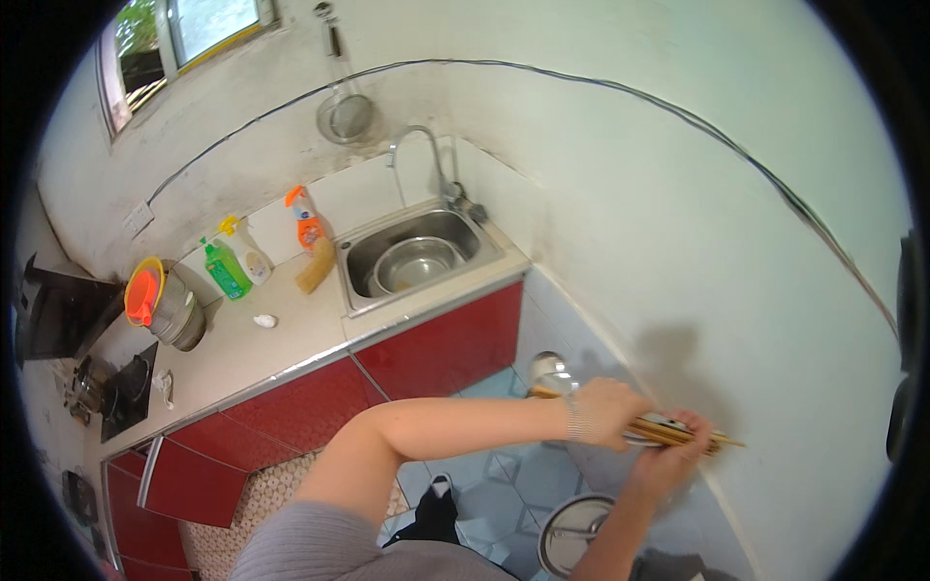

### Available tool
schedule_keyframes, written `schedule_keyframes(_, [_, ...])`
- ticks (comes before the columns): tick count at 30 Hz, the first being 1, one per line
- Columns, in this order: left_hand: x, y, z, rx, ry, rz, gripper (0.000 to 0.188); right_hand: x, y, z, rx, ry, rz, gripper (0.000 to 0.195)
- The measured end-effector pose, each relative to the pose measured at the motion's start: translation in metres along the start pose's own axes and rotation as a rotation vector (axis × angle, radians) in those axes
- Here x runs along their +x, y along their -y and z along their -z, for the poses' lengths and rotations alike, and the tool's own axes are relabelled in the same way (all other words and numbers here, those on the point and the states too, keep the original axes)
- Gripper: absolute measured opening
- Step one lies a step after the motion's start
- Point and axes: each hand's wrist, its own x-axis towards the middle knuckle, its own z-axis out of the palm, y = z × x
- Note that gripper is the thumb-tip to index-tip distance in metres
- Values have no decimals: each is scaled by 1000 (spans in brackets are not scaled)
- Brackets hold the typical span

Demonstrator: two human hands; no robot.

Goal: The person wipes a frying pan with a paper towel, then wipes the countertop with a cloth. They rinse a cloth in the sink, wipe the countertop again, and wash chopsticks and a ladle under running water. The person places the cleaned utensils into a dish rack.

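Note:
Both my hands grip one bundle of wooden chopsticks (665, 430) in front of the wall at the right. My left hand (607, 414), its wrist wearing a silvery band, closes on the bundle's left part. Around its right part are the fingers of my right hand (676, 450), with stick tips showing beyond them. Light and metallic pieces, perhaps other utensils, lie among the sticks; which they are I cannot tell. Behind my left wrist is a shiny metal object (550, 370), partly hidden. A round metal lid (574, 534) is below, partly covered by my right forearm.
A counter (305, 341) with red cabinets (443, 341) runs at the left, one door (192, 483) standing out. It bears a steel sink (349, 290) holding a metal basin (418, 265), spray bottles (306, 225), a green bottle (227, 272) and stacked pots (178, 316).

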Motion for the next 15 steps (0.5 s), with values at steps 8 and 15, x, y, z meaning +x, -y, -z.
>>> schedule_keyframes(8, [-143,255,133,167,-5,620,38,-61,-274,-217,134,103,-647,23])
schedule_keyframes(15, [-201,429,186,211,164,1038,45,-83,-498,-306,157,181,-1051,19])
